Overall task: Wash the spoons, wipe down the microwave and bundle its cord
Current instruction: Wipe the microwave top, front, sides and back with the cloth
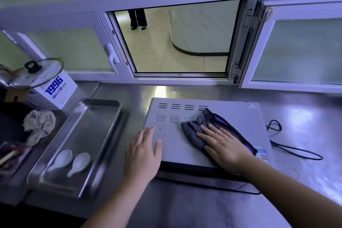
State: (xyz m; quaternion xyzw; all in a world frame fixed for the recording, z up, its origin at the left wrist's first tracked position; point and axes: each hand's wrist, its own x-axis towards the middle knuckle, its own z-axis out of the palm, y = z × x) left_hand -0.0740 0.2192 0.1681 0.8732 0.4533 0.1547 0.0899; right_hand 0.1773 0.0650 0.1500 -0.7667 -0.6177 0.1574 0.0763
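Both hands flat, fingers straight: left hand (pixel 143 153) rests on left edge of microwave (pixel 236 122), right hand (pixel 224 148) presses grey cloth (pixel 192 129) just right of brown specks (pixel 163 135), so next swipe likely goes leftward; cord (pixel 321 157) loose at right.

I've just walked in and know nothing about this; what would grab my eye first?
Most likely the right hand pressing a dark grey cloth flat on top of the pale microwave in the middle of the steel counter, with the left hand resting on its left edge. Next come the two white spoons lying side by side in the steel tray to the left, and the open hatch straight behind.
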